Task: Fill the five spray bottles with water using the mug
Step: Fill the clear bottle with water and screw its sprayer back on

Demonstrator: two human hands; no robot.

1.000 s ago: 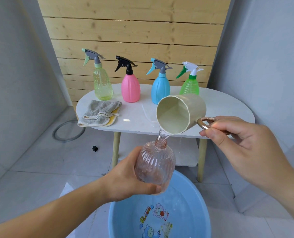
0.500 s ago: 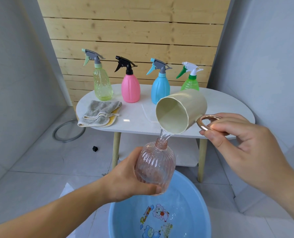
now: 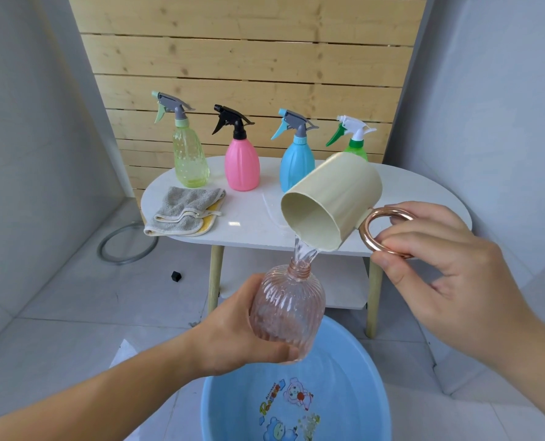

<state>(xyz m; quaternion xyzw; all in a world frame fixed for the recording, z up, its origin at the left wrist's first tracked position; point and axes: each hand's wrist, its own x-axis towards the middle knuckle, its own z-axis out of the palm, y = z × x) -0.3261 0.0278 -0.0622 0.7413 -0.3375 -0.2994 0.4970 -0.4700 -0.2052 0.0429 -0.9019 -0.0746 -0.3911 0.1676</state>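
Water (image 3: 303, 253) runs in a thin stream from the lip of the cream mug (image 3: 338, 198) into the open neck of a clear pink ribbed bottle (image 3: 288, 310), which has no spray head on it. The left hand (image 3: 233, 332) holds this bottle upright, fingers and thumb wrapped round its lower body, above the blue basin (image 3: 233, 402) on the floor. The right hand (image 3: 449, 272) tips the mug steeply, pinching its copper ring handle (image 3: 384, 232) between thumb and curled fingers. How full the bottle is cannot be read through the ribbed plastic.

Behind them, on the white table (image 3: 252, 224), stand four capped spray bottles in a row: yellow-green (image 3: 190, 163), pink (image 3: 241, 167), blue (image 3: 296, 167) and green (image 3: 355, 148), the last partly hidden by the mug. A folded grey cloth (image 3: 185, 211) lies near the table's front edge.

The neck is narrow and the stream fans out where it leaves the rim, so any further tilt would likely send water down the outside. That would wet the gripping fingers and make the smooth plastic prone to slip. A pinch on a round handle also gives little hold against the mug swivelling. With the level unreadable, overfilling is a real chance, though the basin below would catch it.
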